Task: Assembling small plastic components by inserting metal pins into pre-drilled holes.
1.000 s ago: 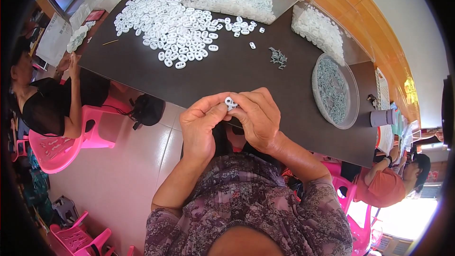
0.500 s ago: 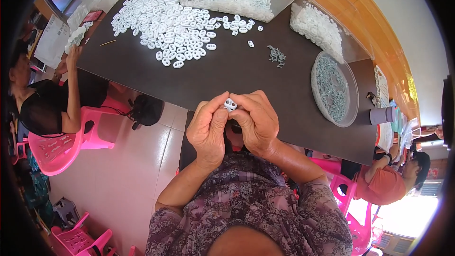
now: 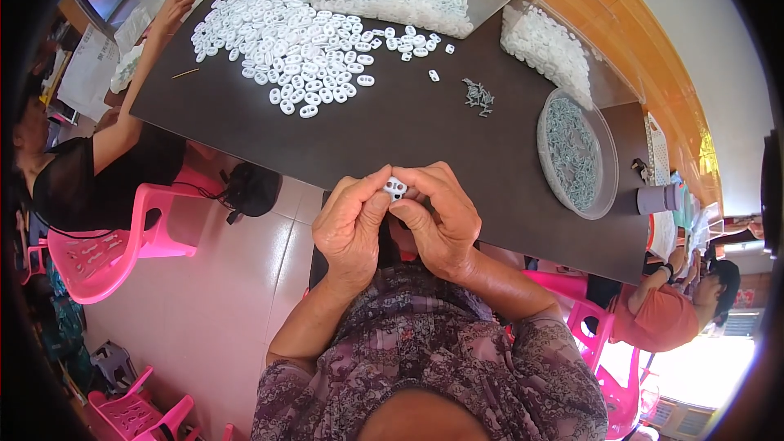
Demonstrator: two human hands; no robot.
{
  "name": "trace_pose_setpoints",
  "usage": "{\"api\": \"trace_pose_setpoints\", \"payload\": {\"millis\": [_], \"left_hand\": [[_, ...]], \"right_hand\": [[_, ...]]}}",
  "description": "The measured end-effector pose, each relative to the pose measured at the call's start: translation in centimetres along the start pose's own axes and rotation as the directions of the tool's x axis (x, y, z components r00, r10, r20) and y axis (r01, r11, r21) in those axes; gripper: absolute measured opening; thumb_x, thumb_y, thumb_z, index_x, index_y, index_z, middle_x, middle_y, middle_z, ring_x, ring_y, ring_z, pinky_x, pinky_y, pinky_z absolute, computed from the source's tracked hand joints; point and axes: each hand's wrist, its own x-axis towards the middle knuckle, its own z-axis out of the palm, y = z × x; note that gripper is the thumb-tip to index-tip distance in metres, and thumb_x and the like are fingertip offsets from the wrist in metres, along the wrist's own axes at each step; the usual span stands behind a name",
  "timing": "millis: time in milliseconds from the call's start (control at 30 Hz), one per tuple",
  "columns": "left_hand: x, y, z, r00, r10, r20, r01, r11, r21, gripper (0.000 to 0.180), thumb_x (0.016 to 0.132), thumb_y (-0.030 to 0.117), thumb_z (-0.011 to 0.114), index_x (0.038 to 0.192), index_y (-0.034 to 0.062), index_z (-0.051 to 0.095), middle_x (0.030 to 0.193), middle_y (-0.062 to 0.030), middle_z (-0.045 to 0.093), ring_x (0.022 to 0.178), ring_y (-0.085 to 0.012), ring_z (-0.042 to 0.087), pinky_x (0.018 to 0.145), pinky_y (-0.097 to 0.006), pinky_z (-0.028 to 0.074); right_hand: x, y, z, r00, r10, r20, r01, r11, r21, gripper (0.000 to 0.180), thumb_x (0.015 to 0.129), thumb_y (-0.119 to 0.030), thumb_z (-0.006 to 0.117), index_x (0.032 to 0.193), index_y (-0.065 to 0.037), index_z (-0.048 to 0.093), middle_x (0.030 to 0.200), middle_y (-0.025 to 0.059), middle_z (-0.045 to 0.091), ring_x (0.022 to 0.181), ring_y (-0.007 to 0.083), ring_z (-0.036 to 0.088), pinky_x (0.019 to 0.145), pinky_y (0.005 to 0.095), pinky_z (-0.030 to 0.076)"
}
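Note:
Between my two hands, just over the table's near edge, is a small white plastic piece (image 3: 395, 186) with round dark holes. My left hand (image 3: 353, 224) pinches its left side between thumb and forefinger. On the other side, my right hand (image 3: 441, 216) is closed with thumb and fingertips on the same piece. The fingers cover part of it, so I cannot make out whether one piece or two joined pieces are there. Ahead lie a small pile of grey screws (image 3: 478, 98) and a single white two-holed piece (image 3: 434, 76).
A large heap of white oval two-holed pieces (image 3: 286, 45) covers the far left of the dark table (image 3: 392, 126). Clear bins (image 3: 490, 12) of white parts stand behind. At right are a round tub (image 3: 608, 188) of screws and a grey cup (image 3: 657, 199). People sit on both sides.
My hands have shifted slightly left, and the white piece has tilted, showing more of its holed face. The person at left has reached an arm farther over the table's far left corner.

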Motion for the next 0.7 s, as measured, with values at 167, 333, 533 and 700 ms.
{"api": "trace_pose_setpoints", "payload": {"millis": [167, 333, 533, 700], "left_hand": [[0.1, -0.1, -0.1, 1.0, 0.017, -0.021, -0.018, 1.0, -0.018, 0.019, 0.087, 0.006, 0.061, 0.104, -0.0033, 0.064, 0.086, -0.0034, 0.059, 0.078, -0.01, 0.051, 0.07, -0.021, 0.042], [-0.4, -0.6, 0.2, 0.998, -0.007, -0.06, 0.004, 0.999, -0.048, 0.018, 0.088, 0.007, 0.06, 0.103, -0.0036, 0.063, 0.087, -0.0036, 0.058, 0.079, -0.0096, 0.051, 0.071, -0.021, 0.042], [-0.9, -0.7, 0.6, 0.995, -0.026, -0.092, 0.016, 0.994, -0.112, 0.018, 0.09, 0.008, 0.057, 0.103, -0.0036, 0.061, 0.088, -0.0032, 0.057, 0.079, -0.009, 0.051, 0.072, -0.021, 0.042], [-0.9, -0.8, 1.0, 0.993, -0.012, -0.118, -0.005, 0.99, -0.144, 0.017, 0.091, 0.009, 0.057, 0.102, -0.0035, 0.061, 0.086, -0.0024, 0.055, 0.077, -0.0086, 0.049, 0.071, -0.021, 0.041]], "right_hand": [[-0.1, -0.3, 0.2, 0.999, 0.038, 0.009, -0.038, 0.998, 0.039, 0.036, 0.073, 0.007, 0.065, 0.108, 0.005, 0.06, 0.086, 0.0085, 0.06, 0.07, 0.015, 0.051, 0.061, 0.0255, 0.043], [-0.2, -0.2, 0.6, 1.0, 0.009, -0.018, -0.009, 1.0, 0.011, 0.035, 0.073, 0.008, 0.065, 0.108, 0.005, 0.061, 0.089, 0.0097, 0.061, 0.072, 0.016, 0.053, 0.064, 0.0261, 0.045], [-0.4, -0.1, 0.8, 0.998, -0.036, -0.042, 0.035, 0.999, -0.021, 0.031, 0.075, 0.007, 0.064, 0.106, 0.005, 0.061, 0.092, 0.0114, 0.063, 0.073, 0.0178, 0.054, 0.064, 0.0266, 0.046], [-0.5, 0.4, 1.0, 0.996, -0.068, -0.056, 0.066, 0.997, -0.044, 0.028, 0.076, 0.005, 0.065, 0.104, 0.006, 0.061, 0.092, 0.013, 0.063, 0.074, 0.0198, 0.056, 0.063, 0.0273, 0.046]]}}
